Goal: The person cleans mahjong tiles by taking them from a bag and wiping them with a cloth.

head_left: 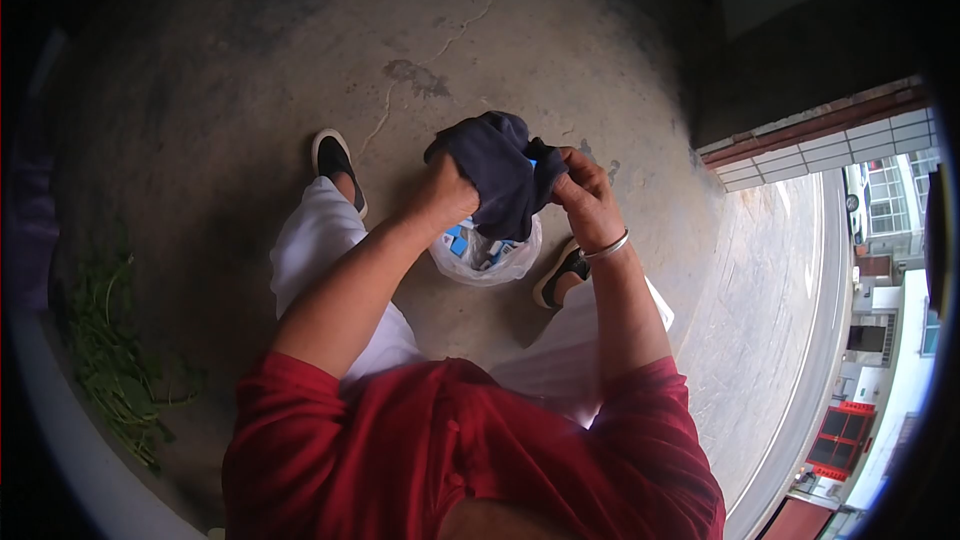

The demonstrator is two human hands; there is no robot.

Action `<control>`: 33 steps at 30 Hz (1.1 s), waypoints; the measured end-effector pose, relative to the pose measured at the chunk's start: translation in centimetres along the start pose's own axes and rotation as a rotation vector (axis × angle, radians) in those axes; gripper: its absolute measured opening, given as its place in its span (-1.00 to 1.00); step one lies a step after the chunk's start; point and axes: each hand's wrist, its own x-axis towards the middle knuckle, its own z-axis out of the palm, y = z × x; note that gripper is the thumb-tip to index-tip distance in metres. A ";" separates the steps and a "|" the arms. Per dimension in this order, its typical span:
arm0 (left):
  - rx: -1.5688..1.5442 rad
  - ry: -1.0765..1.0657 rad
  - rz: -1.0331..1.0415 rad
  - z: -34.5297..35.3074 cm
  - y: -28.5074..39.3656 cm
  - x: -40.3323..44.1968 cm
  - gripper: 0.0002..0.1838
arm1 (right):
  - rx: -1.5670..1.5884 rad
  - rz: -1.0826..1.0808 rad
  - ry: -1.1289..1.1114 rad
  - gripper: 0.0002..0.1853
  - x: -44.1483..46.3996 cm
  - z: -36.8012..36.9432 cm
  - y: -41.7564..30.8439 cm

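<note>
Dark cloth (490, 162) is bunched between both hands, above and partly covering the clear plastic bag (487, 270). The left hand's (452, 192) fingers vanish behind folds – their grip I cannot tell; the right hand's (590, 205) fingers pinch its edge. Holding that edge lightly stretched should help – clear of the blue-and-white pieces (459, 245) inside the bag.

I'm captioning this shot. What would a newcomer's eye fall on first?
Probably the red shirt filling the bottom middle. Next, the dark cloth at the centre, partly covering the left hand and pinched by the right hand, with a clear bag of blue-and-white pieces showing just below it. The bright street on the right also stands out.
</note>
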 end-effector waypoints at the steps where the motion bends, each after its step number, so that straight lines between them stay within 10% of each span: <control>1: -0.023 0.017 -0.020 0.0 0.1 0.0 -0.84 | 0.000 -0.002 0.003 -0.67 0.0 -0.2 0.2; 3: -0.437 0.134 -0.261 0.6 0.2 -0.4 -0.85 | -0.003 0.000 0.006 -0.68 0.0 -0.2 0.3; 15: -0.719 -0.022 -0.621 -0.3 0.5 -1.4 -0.62 | 0.080 0.003 -0.074 -0.64 0.0 -0.2 0.4; 33: -0.134 -0.096 -0.086 -0.2 -0.2 -0.6 -0.81 | 0.062 0.042 -0.102 -0.52 -0.1 -0.1 0.0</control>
